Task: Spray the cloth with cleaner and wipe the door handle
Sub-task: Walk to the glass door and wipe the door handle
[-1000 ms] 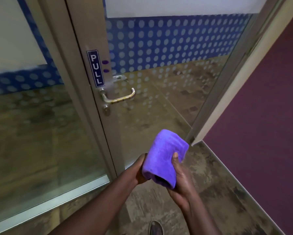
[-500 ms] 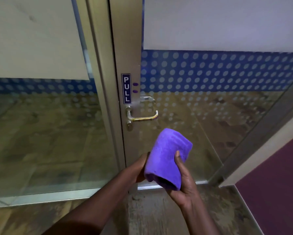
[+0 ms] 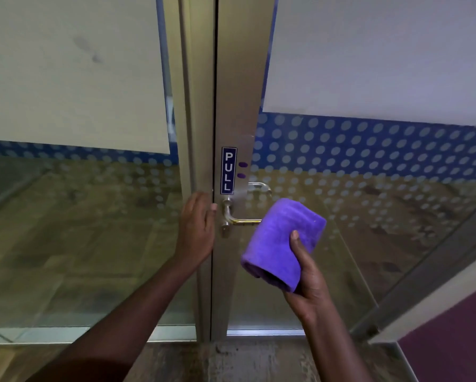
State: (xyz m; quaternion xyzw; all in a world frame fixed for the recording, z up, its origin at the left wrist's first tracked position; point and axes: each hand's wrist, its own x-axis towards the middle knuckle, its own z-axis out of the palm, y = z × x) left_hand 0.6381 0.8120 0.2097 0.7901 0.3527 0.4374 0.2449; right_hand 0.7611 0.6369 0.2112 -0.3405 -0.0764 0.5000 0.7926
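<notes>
A folded purple cloth (image 3: pixel 279 244) is held in my right hand (image 3: pixel 310 279), raised just right of the metal lever door handle (image 3: pixel 238 219). The cloth's upper left edge covers the far end of the lever. My left hand (image 3: pixel 197 230) is flat against the edge of the door frame, just left of the handle, fingers together and pointing up, holding nothing. No spray bottle is in view.
The glass door (image 3: pixel 369 216) has a metal stile with a blue PULL sign (image 3: pixel 228 170) above the handle and a dotted blue band. A fixed glass panel (image 3: pixel 74 216) stands to the left. A maroon wall (image 3: pixel 457 343) is at the lower right.
My left hand has let go of the cloth and moved up to the door frame edge. My right hand has lifted the cloth up to the handle. The view has come closer to the door.
</notes>
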